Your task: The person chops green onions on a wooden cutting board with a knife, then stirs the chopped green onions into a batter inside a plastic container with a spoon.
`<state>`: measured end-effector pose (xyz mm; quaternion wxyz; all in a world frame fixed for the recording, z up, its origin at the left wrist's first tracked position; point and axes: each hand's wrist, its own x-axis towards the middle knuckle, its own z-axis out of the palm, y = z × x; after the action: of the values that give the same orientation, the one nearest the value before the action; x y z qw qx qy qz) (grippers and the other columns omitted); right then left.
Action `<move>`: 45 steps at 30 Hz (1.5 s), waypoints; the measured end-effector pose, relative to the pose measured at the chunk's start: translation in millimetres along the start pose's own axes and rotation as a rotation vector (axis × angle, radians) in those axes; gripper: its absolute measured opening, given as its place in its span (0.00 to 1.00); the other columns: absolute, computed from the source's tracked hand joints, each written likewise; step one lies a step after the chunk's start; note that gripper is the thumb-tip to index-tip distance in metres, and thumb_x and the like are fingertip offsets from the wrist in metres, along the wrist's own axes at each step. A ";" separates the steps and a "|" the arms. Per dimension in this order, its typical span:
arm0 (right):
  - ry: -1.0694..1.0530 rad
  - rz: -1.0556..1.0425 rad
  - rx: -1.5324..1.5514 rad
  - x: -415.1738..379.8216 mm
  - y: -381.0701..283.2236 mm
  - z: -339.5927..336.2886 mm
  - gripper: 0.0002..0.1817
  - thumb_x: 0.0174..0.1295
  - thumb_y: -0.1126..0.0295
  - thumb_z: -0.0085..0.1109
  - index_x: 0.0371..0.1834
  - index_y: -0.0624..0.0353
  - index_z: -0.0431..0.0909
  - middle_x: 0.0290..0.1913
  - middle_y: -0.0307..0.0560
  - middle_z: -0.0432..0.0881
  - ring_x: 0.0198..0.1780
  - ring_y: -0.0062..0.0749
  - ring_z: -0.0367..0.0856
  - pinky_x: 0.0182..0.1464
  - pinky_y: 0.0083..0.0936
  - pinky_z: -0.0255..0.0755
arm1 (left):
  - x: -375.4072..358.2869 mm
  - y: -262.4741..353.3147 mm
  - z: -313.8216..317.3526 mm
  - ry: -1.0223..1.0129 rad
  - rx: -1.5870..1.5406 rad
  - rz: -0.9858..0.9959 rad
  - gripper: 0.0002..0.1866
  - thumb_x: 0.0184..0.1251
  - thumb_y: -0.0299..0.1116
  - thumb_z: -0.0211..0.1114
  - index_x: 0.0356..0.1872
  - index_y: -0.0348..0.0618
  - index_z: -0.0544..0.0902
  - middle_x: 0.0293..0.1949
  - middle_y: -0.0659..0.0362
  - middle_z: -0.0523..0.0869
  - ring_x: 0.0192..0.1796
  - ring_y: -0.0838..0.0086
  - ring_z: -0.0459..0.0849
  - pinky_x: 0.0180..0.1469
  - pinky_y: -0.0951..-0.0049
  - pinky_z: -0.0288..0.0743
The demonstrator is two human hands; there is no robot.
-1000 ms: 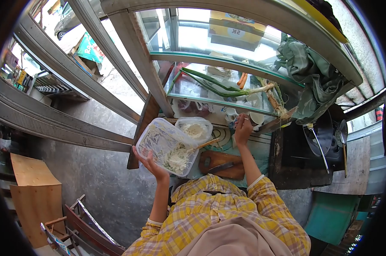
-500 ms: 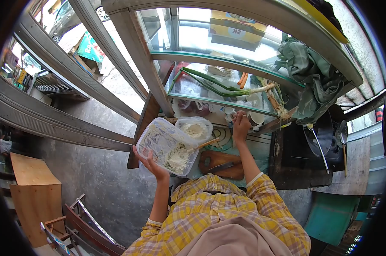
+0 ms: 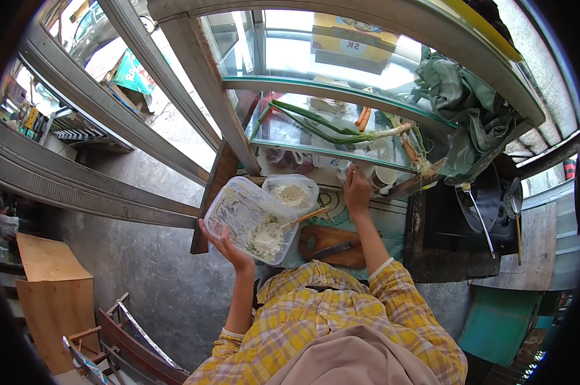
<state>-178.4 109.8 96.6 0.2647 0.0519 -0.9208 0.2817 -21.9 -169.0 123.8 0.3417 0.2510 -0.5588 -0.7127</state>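
My left hand point(image 3: 224, 244) grips the left edge of a tilted clear plastic container point(image 3: 238, 208), its fingers seen through the wall. Flour mixed with green bits point(image 3: 266, 240) lies at its lower right, with a wooden spoon point(image 3: 312, 214) resting in it. Behind it stands a smaller tub point(image 3: 292, 192) of white flour. My right hand point(image 3: 357, 188) reaches in under the glass shelf, beside a white cup point(image 3: 385, 177); its fingers are closed, and what they hold is too small to make out. A knife point(image 3: 336, 249) lies on the wooden cutting board point(image 3: 312, 240).
Green onions point(image 3: 328, 128) and carrots point(image 3: 363, 119) lie on the glass shelf overhead. At the right is a black stove point(image 3: 450, 218) with a pan, a ladle point(image 3: 477, 221) and a slotted spatula point(image 3: 516, 212). A grey-green cloth point(image 3: 460, 96) hangs over the shelf frame.
My right hand has shifted slightly left and turned, its back now facing up more. The container and my left hand hold nearly the same place.
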 end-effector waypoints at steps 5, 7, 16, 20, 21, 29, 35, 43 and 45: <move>-0.085 0.004 -0.015 10.0 4.8 10.5 0.10 0.70 0.69 0.47 0.42 0.65 0.75 0.35 0.56 0.80 0.34 0.52 0.80 0.34 0.42 0.75 | -0.7 6.7 4.1 -0.007 -0.018 0.008 0.37 0.64 0.38 0.50 0.74 0.46 0.49 0.73 0.52 0.50 0.73 0.55 0.52 0.72 0.54 0.49; -0.089 0.025 0.022 9.4 10.6 14.9 0.11 0.70 0.69 0.46 0.41 0.65 0.75 0.35 0.56 0.80 0.34 0.51 0.80 0.34 0.41 0.74 | -0.2 6.6 4.2 -0.008 -0.020 0.012 0.37 0.64 0.38 0.50 0.74 0.46 0.49 0.73 0.52 0.50 0.73 0.56 0.51 0.72 0.54 0.48; 0.118 0.320 0.487 -11.4 25.4 15.1 0.14 0.74 0.65 0.44 0.41 0.65 0.76 0.30 0.48 0.82 0.29 0.30 0.83 0.31 0.27 0.75 | 1.0 2.4 1.8 -0.019 -0.013 0.022 0.37 0.64 0.38 0.50 0.74 0.47 0.49 0.73 0.52 0.50 0.74 0.57 0.51 0.73 0.54 0.47; 0.188 0.455 0.678 -19.2 22.9 19.0 0.14 0.74 0.65 0.44 0.41 0.65 0.76 0.30 0.45 0.82 0.30 0.25 0.84 0.30 0.21 0.77 | 0.4 1.7 1.3 -0.024 -0.045 0.003 0.37 0.64 0.38 0.50 0.74 0.47 0.48 0.73 0.52 0.49 0.74 0.58 0.51 0.73 0.55 0.48; 0.195 0.498 0.737 -19.9 22.3 19.4 0.14 0.74 0.65 0.44 0.41 0.65 0.76 0.30 0.44 0.82 0.31 0.24 0.84 0.31 0.20 0.78 | 0.8 3.2 2.7 -0.028 -0.059 -0.003 0.37 0.64 0.38 0.51 0.74 0.47 0.48 0.73 0.52 0.49 0.74 0.58 0.51 0.73 0.55 0.48; 0.245 0.782 0.977 -27.3 27.4 25.1 0.16 0.75 0.63 0.41 0.46 0.66 0.73 0.37 0.50 0.82 0.36 0.30 0.85 0.33 0.24 0.82 | -1.5 14.7 8.9 -0.024 -0.058 0.001 0.37 0.64 0.38 0.50 0.74 0.47 0.48 0.73 0.52 0.49 0.74 0.58 0.51 0.73 0.55 0.48; 0.307 0.870 1.059 -36.8 32.8 27.5 0.15 0.75 0.64 0.40 0.47 0.65 0.72 0.40 0.50 0.82 0.39 0.31 0.84 0.35 0.26 0.84 | 0.3 7.6 4.6 -0.025 -0.042 0.026 0.37 0.64 0.37 0.50 0.74 0.47 0.48 0.73 0.53 0.49 0.74 0.58 0.51 0.73 0.55 0.47; 0.330 0.883 1.168 -48.0 34.4 11.9 0.15 0.74 0.62 0.42 0.46 0.63 0.72 0.40 0.48 0.82 0.40 0.31 0.84 0.37 0.28 0.84 | 2.0 -2.6 -0.6 -0.021 -0.052 0.032 0.36 0.65 0.37 0.50 0.74 0.46 0.49 0.74 0.53 0.49 0.74 0.60 0.51 0.73 0.56 0.47; 0.328 0.900 1.186 -50.5 27.1 -4.6 0.14 0.74 0.61 0.43 0.46 0.62 0.72 0.40 0.47 0.82 0.40 0.31 0.84 0.37 0.28 0.84 | 3.3 -10.1 -5.7 -0.026 -0.020 0.043 0.36 0.65 0.38 0.50 0.74 0.45 0.49 0.74 0.54 0.49 0.74 0.60 0.51 0.73 0.57 0.47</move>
<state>-139.8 132.3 60.4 0.1856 -0.2375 -0.4964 0.8141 -21.8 -173.7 112.7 0.3521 0.2262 -0.5612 -0.7141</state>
